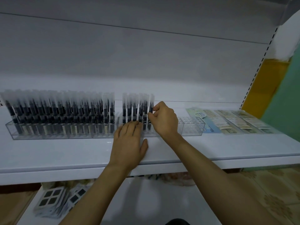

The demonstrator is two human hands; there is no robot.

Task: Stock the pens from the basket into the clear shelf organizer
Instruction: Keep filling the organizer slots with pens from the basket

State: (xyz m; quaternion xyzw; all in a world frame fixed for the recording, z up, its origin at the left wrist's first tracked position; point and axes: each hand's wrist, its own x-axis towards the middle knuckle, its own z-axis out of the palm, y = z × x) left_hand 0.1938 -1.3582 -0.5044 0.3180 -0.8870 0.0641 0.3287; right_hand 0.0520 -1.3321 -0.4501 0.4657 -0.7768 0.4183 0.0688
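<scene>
Packed solid with upright pens (60,111) along the left stretch of the clear organizer (191,129); no way in between them. Then a narrow gap of bare slots, then a smaller cluster of pens (129,108), hemmed in front by the left hand (129,143) lying flat against the organizer's wall and on its right by the right hand (164,120) pinching the rightmost pen (151,104). Open slots at the organizer's right end, reachable from above. Flat packets (235,122) just beyond that end. Bare shelf (56,153) in front, on either side of both forearms. Open air above the pen caps.
</scene>
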